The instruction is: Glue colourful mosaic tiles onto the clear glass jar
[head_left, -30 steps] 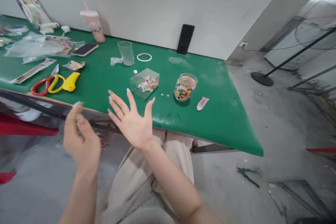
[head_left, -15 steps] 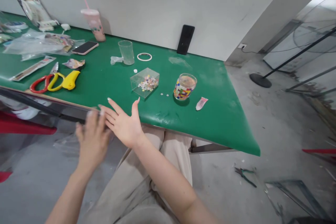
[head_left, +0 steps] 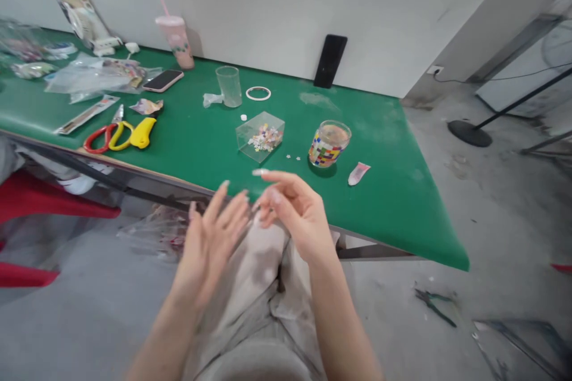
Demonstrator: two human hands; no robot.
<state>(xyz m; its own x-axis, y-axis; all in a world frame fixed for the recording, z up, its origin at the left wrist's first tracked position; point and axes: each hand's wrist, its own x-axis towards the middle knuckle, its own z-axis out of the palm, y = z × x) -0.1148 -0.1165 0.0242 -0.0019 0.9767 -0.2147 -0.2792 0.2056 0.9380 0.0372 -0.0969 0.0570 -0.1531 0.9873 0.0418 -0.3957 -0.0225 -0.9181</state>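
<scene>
Left hand (head_left: 212,244) spread, right hand (head_left: 301,211) loosely curled, before the box (head_left: 260,138); mutual contact unclear. Glass (head_left: 326,151) stands right of box.

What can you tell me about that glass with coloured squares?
The glass is a short, round, clear tumbler, its side largely covered with small red, yellow, blue, green and white squares below a bare rim. Its inside looks pinkish; any contents are unclear. It stands upright on the green table, right of the clear box, and touches nothing else.
</scene>
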